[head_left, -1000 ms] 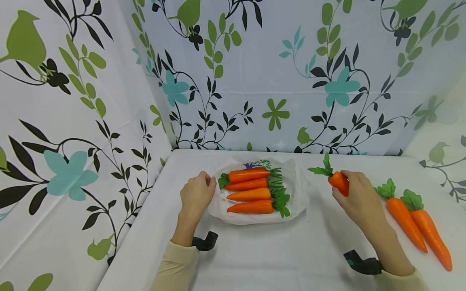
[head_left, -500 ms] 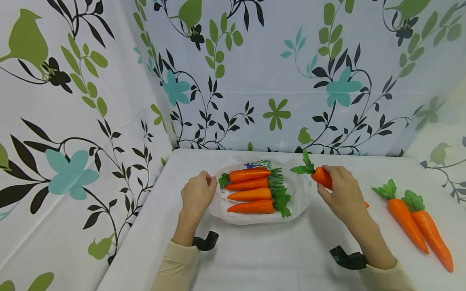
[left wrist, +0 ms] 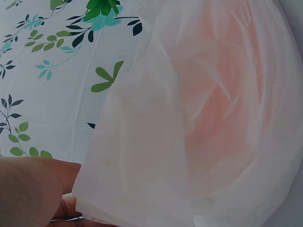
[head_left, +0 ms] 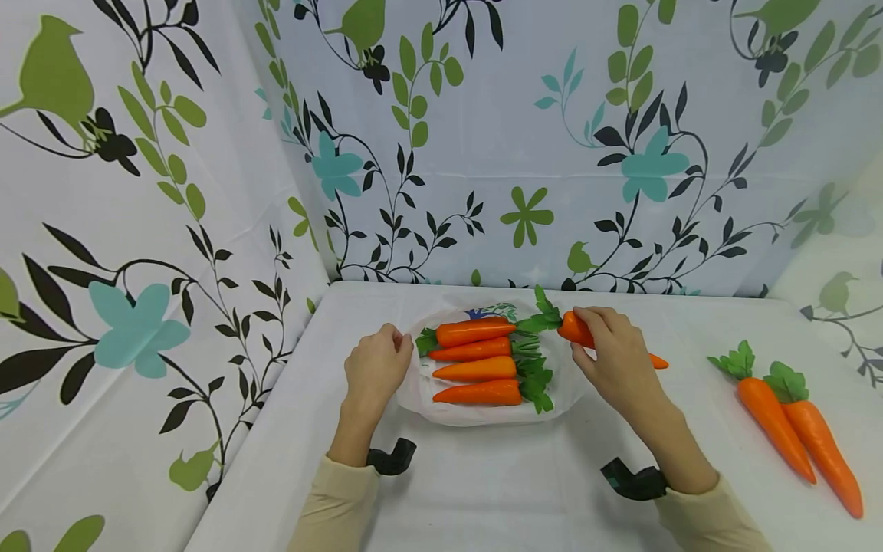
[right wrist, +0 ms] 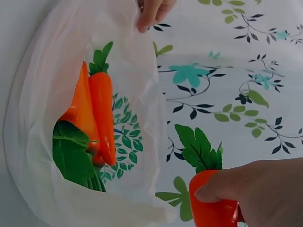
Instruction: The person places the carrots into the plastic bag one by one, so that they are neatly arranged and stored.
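My left hand (head_left: 375,364) pinches the left rim of a thin white plastic bag (head_left: 448,416); in the left wrist view the bag's film (left wrist: 142,137) runs up from the fingers. Several orange carrots (head_left: 477,393) with green tops lie side by side in the bag's opening. At the bag's right side my right hand (head_left: 617,360) grips another carrot (head_left: 575,328) near its leafy end. Its leaves overlap the bag's rim in the head view, and its tip pokes out behind the hand. The right wrist view shows the thumb across this carrot (right wrist: 207,195).
Two more carrots (head_left: 776,429) (head_left: 824,452) lie side by side on the white table (head_left: 497,491) at the right. Behind the table and along its left hangs a white cloth (head_left: 441,176) printed with leaves, birds and flowers.
My right hand has moved left with the carrot, from near the two loose carrots to the bag's right rim. The left hand stays at the bag's left rim.
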A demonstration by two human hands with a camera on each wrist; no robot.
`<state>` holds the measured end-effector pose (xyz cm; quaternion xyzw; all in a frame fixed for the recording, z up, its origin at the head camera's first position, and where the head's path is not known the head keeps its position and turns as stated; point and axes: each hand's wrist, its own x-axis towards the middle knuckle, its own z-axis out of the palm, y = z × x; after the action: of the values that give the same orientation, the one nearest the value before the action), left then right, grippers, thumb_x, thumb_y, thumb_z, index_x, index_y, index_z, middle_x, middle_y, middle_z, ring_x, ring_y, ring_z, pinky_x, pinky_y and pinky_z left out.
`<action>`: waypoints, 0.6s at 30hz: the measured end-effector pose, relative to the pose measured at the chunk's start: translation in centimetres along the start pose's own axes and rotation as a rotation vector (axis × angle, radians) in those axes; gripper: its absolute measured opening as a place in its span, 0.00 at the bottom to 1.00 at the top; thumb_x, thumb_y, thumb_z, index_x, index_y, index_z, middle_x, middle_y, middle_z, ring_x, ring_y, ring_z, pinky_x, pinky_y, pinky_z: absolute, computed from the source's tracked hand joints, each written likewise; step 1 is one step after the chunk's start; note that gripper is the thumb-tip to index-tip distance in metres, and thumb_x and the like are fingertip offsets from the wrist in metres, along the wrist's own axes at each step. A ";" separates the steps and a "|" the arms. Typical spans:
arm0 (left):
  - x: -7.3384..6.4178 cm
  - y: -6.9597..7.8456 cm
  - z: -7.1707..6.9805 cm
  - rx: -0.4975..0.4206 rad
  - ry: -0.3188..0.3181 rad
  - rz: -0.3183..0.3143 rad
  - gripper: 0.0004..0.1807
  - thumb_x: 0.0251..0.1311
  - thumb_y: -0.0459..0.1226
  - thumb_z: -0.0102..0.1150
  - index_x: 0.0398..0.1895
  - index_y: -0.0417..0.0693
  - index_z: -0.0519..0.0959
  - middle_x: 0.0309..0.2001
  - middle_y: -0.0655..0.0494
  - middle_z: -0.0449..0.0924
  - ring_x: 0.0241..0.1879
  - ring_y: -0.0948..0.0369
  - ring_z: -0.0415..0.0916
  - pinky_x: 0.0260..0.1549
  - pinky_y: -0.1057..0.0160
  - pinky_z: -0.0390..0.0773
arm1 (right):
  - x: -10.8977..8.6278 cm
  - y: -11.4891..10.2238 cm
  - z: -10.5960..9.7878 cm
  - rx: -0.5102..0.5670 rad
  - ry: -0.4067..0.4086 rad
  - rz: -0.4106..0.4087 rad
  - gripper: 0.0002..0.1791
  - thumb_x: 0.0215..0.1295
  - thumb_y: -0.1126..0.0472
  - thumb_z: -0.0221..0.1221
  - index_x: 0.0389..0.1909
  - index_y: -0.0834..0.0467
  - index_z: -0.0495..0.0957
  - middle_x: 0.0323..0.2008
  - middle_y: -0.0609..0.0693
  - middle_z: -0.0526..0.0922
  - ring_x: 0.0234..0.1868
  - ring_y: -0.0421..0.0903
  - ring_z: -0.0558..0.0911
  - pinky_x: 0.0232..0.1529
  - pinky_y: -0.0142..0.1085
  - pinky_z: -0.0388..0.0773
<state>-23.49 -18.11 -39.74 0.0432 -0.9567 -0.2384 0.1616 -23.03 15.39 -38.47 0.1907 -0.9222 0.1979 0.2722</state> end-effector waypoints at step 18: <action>0.1 -0.1 0.1 -0.004 0.000 -0.009 0.14 0.68 0.45 0.53 0.30 0.46 0.78 0.22 0.53 0.77 0.19 0.56 0.72 0.18 0.61 0.68 | 1.7 -2.8 3.2 0.009 -0.185 -0.107 0.31 0.58 0.66 0.70 0.63 0.62 0.74 0.57 0.60 0.75 0.55 0.57 0.77 0.56 0.50 0.78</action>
<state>-23.57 -18.13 -39.80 0.0472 -0.9560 -0.2411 0.1606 -24.44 11.10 -39.29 0.2583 -0.9309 0.1688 0.1953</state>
